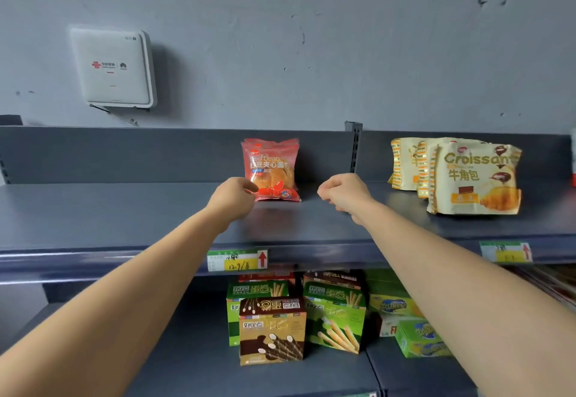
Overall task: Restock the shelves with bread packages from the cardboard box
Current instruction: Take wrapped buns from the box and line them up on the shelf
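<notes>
Dim, even, bluish indoor light; faint soft shadows on the shelf (124, 209); mild blur, wide-angle bowing at edges.

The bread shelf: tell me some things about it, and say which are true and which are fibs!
1. The red bean bread package stands on the upper shelf. True.
2. The croissant packages are left of the red one. False: they stand to its right.
3. The right hand holds a package. False: its fingers are curled with nothing in them.
4. The left hand pinches the red package's lower left corner. True.
5. The lower shelf holds snack boxes. True.
</notes>
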`<state>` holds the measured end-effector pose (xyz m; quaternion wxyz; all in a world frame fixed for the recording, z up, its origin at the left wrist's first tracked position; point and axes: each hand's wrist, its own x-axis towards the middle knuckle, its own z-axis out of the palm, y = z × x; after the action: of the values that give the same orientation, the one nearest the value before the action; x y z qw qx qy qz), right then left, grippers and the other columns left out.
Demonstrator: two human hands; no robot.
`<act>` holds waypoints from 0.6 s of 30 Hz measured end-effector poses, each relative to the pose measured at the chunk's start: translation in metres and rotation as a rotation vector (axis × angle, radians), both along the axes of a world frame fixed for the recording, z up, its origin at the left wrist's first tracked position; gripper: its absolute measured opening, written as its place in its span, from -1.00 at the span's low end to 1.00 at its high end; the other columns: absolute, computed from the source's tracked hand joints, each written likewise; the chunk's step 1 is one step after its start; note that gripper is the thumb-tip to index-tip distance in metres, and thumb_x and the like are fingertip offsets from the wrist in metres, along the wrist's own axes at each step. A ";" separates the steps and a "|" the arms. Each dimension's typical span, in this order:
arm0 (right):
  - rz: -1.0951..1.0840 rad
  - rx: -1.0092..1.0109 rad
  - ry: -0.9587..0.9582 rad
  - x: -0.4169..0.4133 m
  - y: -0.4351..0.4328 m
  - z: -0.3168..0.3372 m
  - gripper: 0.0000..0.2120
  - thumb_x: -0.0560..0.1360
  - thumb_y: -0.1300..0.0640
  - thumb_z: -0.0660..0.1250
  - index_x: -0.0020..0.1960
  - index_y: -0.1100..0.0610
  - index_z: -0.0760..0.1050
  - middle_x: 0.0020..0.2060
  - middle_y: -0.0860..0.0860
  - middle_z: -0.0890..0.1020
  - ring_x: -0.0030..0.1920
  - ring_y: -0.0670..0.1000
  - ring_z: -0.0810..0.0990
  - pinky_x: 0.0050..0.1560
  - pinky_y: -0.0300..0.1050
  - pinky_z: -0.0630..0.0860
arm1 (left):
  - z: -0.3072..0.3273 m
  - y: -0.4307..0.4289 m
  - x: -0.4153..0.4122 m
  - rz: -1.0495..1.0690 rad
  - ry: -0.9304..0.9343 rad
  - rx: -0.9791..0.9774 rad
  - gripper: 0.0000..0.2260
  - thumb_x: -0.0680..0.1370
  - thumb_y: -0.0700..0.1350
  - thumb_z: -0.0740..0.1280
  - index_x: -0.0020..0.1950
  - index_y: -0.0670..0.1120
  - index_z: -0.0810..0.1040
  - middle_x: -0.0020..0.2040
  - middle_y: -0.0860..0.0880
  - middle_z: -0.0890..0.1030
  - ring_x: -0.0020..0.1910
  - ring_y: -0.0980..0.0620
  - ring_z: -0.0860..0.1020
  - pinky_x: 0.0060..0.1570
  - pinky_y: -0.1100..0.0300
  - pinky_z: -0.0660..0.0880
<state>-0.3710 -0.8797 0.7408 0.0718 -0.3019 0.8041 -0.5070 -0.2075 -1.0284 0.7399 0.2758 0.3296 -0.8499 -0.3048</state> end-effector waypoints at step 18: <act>-0.133 0.153 0.279 0.098 0.201 -0.036 -0.91 0.50 0.11 0.35 -0.09 0.03 0.63 -0.10 -0.06 0.66 -0.02 0.00 0.59 -0.05 -0.12 0.52 | -0.038 0.194 0.071 -0.128 -0.072 -0.374 -0.74 0.58 -0.23 0.22 0.23 -0.14 0.57 0.18 -0.13 0.61 0.15 -0.12 0.54 0.11 0.02 0.50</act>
<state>-0.2733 -0.6785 0.7052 -0.0515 -0.3094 0.8607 -0.4010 -0.1366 -0.8340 0.7021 0.2817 0.2285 -0.9203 -0.1467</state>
